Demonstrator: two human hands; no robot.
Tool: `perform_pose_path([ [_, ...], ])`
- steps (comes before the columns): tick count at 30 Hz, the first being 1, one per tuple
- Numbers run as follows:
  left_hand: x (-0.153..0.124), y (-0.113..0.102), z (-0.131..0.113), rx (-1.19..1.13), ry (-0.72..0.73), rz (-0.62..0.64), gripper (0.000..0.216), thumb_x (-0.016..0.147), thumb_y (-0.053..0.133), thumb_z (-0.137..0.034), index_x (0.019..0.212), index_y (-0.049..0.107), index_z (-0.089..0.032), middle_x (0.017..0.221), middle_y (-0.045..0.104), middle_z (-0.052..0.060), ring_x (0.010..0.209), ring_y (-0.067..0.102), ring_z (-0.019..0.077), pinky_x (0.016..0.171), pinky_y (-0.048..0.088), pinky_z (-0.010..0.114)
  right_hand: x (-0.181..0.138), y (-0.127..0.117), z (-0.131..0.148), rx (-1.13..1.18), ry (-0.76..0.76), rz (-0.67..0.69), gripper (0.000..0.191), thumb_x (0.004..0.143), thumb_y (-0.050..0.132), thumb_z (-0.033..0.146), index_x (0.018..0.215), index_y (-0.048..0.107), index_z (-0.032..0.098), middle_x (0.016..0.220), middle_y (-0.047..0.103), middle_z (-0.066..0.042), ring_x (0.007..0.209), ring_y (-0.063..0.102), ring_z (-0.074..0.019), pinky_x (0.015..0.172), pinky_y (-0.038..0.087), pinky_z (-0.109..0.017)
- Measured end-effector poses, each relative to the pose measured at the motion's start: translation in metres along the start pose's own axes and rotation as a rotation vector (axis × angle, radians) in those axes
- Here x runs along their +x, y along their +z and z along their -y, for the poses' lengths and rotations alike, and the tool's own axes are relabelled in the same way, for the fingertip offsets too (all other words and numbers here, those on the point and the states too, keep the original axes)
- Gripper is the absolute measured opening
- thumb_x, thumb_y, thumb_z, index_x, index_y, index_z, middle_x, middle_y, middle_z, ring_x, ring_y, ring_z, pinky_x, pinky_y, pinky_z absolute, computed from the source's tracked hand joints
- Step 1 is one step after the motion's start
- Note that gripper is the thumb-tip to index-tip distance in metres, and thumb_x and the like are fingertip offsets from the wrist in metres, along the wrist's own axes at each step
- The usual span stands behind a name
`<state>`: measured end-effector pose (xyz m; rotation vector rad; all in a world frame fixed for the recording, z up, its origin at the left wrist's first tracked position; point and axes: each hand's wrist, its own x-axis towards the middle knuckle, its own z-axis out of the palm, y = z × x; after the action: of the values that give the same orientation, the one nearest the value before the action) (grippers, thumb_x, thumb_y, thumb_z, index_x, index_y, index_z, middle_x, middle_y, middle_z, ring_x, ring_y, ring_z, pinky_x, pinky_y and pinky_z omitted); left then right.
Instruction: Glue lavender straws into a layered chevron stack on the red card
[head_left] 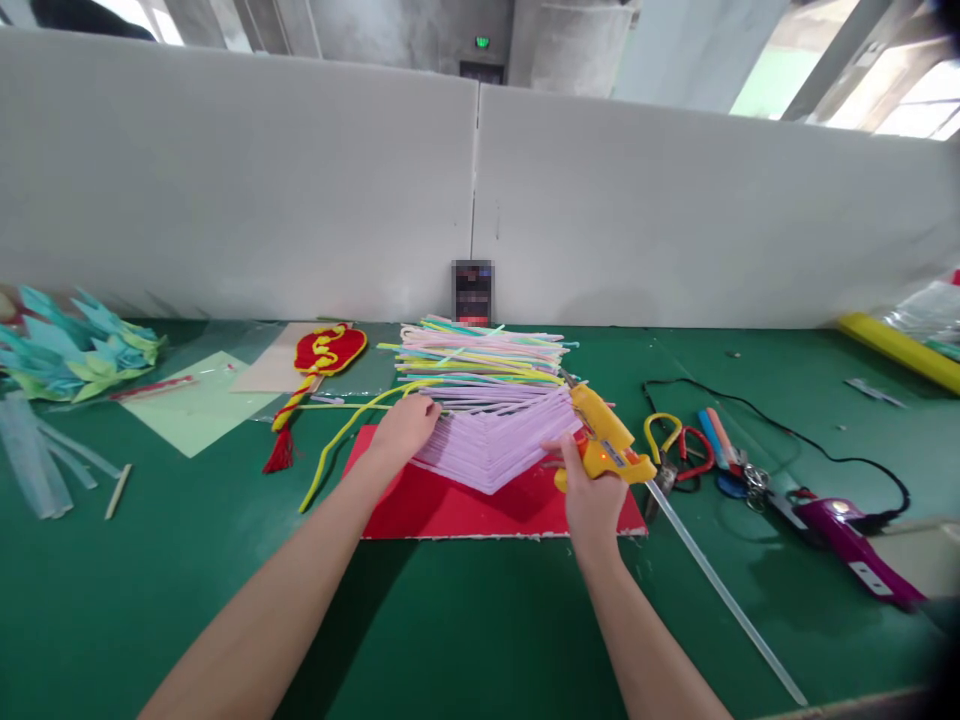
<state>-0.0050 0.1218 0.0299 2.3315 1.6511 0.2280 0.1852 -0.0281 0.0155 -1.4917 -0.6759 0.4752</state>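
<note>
My right hand [589, 490] is closed round the handle of a yellow glue gun [609, 442], whose nozzle points up and left over the fan of lilac pipe cleaners [499, 440]. A clear glue stick [720, 590] trails from the gun's rear toward the near right. My left hand [406, 425] rests on the left edge of that lilac fan, fingers curled over its strands. The fan lies on a red sheet [442, 505]. Behind it sits a pile of pastel pipe cleaners [480, 355]. A yellow pipe cleaner [337, 440] curves out to the left.
Scissors with yellow and red handles [675, 445] and pens lie right of the gun, then a purple tool [851, 540] with a black cord. A red and yellow tasselled ornament [319, 365], green paper and teal paper shapes [67, 350] lie left. A white partition [300, 200] runs behind.
</note>
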Motion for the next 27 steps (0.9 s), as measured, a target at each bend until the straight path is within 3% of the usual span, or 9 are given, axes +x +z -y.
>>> perform_pose_path([
  [5,0.000,0.011,0.002,-0.087,0.039,-0.082,0.031,0.095,0.035,-0.025,0.085,0.063,-0.016,0.094,0.069,0.010,0.088,0.063,0.0222,0.076,0.043,0.029,-0.002,-0.002,0.003,-0.011,-0.130,-0.162,0.044,0.074,0.062,0.057,0.062,0.065,0.015,0.063,0.069,-0.007,0.062,0.065,-0.0193,0.073,0.053,-0.034],
  [14,0.008,0.020,0.010,-0.262,0.134,-0.075,0.039,0.095,0.029,-0.029,0.079,0.063,-0.019,0.081,0.070,0.006,0.079,0.064,0.0204,0.072,0.045,0.028,0.000,-0.003,-0.002,-0.033,-0.063,-0.137,0.044,0.073,0.064,0.057,0.065,0.065,0.014,0.062,0.069,-0.007,0.056,0.064,-0.0184,0.067,0.054,-0.033],
  [20,0.002,0.015,-0.001,-0.308,0.329,-0.080,0.036,0.093,0.034,-0.032,0.084,0.065,-0.017,0.096,0.068,0.009,0.097,0.060,0.0232,0.091,0.042,0.033,-0.001,-0.003,0.000,-0.076,-0.106,-0.154,0.042,0.073,0.063,0.056,0.061,0.064,0.015,0.061,0.069,-0.006,0.058,0.065,-0.0184,0.070,0.053,-0.031],
  [24,-0.008,0.010,-0.014,-0.350,0.451,-0.007,0.036,0.094,0.036,-0.038,0.105,0.063,-0.017,0.114,0.065,0.008,0.108,0.057,0.0222,0.096,0.041,0.031,-0.002,-0.002,0.001,-0.090,-0.129,-0.150,0.043,0.074,0.062,0.056,0.061,0.063,0.015,0.061,0.069,-0.006,0.059,0.065,-0.0189,0.073,0.052,-0.033],
  [27,-0.010,0.007,-0.026,-0.405,0.499,0.087,0.043,0.097,0.027,-0.041,0.118,0.056,-0.017,0.124,0.061,0.007,0.113,0.056,0.0195,0.097,0.041,0.028,-0.001,-0.001,-0.002,-0.093,-0.129,-0.142,0.041,0.076,0.061,0.054,0.062,0.063,0.015,0.061,0.068,-0.006,0.058,0.064,-0.0184,0.071,0.052,-0.032],
])
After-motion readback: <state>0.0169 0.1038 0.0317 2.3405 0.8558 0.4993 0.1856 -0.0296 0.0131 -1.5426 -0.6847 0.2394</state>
